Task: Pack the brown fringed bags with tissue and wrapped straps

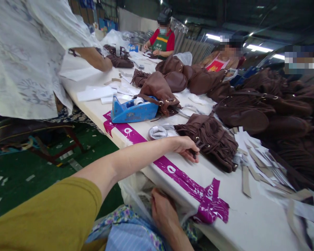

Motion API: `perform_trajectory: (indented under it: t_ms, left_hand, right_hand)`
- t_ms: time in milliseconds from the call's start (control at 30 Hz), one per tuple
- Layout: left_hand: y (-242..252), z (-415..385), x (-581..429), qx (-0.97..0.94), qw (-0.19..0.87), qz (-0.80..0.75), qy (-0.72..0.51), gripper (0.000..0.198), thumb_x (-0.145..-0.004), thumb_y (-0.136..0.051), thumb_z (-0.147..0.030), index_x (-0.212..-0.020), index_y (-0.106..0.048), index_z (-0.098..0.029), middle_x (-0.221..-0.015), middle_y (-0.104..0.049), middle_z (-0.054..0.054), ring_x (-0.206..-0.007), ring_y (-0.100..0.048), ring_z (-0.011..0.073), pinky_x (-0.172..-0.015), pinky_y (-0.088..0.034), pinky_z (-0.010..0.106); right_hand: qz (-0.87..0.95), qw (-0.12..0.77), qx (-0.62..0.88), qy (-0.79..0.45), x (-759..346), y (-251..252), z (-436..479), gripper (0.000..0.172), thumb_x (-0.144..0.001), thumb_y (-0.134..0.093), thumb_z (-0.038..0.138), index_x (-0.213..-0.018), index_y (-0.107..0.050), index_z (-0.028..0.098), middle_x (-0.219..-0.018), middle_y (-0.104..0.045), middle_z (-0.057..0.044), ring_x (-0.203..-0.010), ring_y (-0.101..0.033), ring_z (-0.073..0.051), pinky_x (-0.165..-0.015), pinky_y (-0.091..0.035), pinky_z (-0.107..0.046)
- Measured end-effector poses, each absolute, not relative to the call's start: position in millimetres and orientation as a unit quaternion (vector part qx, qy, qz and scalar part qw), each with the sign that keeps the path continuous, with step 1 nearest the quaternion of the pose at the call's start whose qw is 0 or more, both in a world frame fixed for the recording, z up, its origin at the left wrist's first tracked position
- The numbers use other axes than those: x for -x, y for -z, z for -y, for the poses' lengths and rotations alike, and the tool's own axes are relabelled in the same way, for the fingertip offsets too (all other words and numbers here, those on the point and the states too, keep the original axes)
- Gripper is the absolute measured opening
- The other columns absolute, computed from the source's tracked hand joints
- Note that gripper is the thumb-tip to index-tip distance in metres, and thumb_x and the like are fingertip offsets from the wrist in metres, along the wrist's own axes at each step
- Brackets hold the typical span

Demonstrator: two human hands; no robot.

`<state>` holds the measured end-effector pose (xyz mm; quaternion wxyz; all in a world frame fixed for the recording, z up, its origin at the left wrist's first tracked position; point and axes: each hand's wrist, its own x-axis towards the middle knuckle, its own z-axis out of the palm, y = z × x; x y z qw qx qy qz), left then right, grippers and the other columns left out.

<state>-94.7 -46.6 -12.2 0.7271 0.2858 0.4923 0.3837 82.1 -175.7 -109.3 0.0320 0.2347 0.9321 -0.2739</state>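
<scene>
Left hand (185, 148) rests on the counter (251, 216) at the near edge of the brown fringed bag (211, 141), fingers curled closed on a small dark part of it, just above the purple tape strip (183, 178). Right hand (163, 209) is low, below the counter edge, against clear plastic (136, 198); cannot tell whether its fingers grip. Blue tape dispenser (132, 111) stands further along the counter, apart from the bag.

Dim workshop hall — green floor (21, 167), long white table (251, 223), bright ceiling strip lights (256, 48)
</scene>
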Motion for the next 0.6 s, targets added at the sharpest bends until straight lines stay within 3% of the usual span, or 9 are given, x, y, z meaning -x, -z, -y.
perform_trajectory:
  t_ms: [100, 167, 233, 367, 467, 600]
  left_hand:
    - [11.6, 45.9, 96.9, -0.279, 0.737, -0.489, -0.375, 0.021, -0.09, -0.045, -0.01, -0.072, -0.056, -0.007, -0.06, -0.066, 0.01, -0.058, -0.066, 0.0156, -0.059, -0.054, 0.024]
    - [9.0, 46.8, 98.7, -0.279, 0.744, -0.484, -0.368, 0.019, -0.091, -0.046, -0.016, -0.075, -0.055, -0.009, -0.063, -0.067, 0.01, -0.059, -0.066, 0.0163, -0.06, -0.054, 0.026]
    - [5.6, 47.7, 100.5, -0.282, 0.75, -0.477, -0.361, 0.023, -0.093, -0.045, -0.027, -0.078, -0.054, -0.011, -0.067, -0.068, 0.01, -0.062, -0.067, 0.0177, -0.061, -0.054, 0.028]
    - [1.5, 44.5, 103.2, -0.291, 0.751, -0.472, -0.359, 0.032, -0.094, -0.039, -0.04, -0.082, -0.055, -0.015, -0.075, -0.069, 0.007, -0.062, -0.065, 0.0165, -0.058, -0.051, 0.026]
    - [1.9, 37.1, 104.2, -0.293, 0.742, -0.476, -0.372, 0.037, -0.092, -0.041, -0.046, -0.087, -0.06, -0.015, -0.071, -0.064, 0.002, -0.052, -0.056, 0.011, -0.053, -0.044, 0.021]
    - [2.4, 28.8, 107.0, -0.292, 0.727, -0.479, -0.395, 0.039, -0.083, -0.052, -0.052, -0.09, -0.064, -0.016, -0.076, -0.063, 0.002, -0.059, -0.055, 0.0118, -0.059, -0.044, 0.022]
  right_hand:
    - [-0.817, -0.02, -0.306, 0.487, -104.1, 82.0, 176.7, 0.019, -0.09, -0.046, 0.038, -0.087, -0.054, 0.021, -0.065, -0.062, -0.001, -0.058, -0.06, -0.018, -0.054, -0.042, -0.026]
    - [-0.654, -0.06, -0.338, 0.674, -117.9, 64.7, 172.1, 0.034, -0.08, -0.059, 0.053, -0.092, -0.055, 0.021, -0.058, -0.059, 0.003, -0.048, -0.055, -0.015, -0.047, -0.038, -0.023]
    - [-0.522, -0.113, -0.366, 0.762, -126.6, 49.3, 160.1, 0.049, -0.067, -0.072, 0.056, -0.097, -0.057, 0.02, -0.059, -0.063, 0.002, -0.045, -0.056, -0.015, -0.044, -0.039, -0.023]
    - [-0.424, -0.225, -0.452, 0.751, -127.2, 23.9, 116.9, 0.052, -0.049, -0.087, 0.041, -0.086, -0.057, 0.019, -0.065, -0.07, -0.002, -0.05, -0.063, -0.017, -0.046, -0.048, -0.027]
    - [-0.398, -0.276, -0.473, 0.736, -119.0, 14.4, 85.9, 0.049, -0.047, -0.087, 0.032, -0.081, -0.053, 0.021, -0.064, -0.071, 0.001, -0.053, -0.065, -0.016, -0.05, -0.052, -0.026]
    - [-0.381, -0.288, -0.466, 0.745, -110.8, 21.5, 63.2, 0.047, -0.048, -0.08, 0.022, -0.085, -0.05, 0.023, -0.066, -0.071, 0.002, -0.056, -0.067, -0.017, -0.05, -0.053, -0.027]
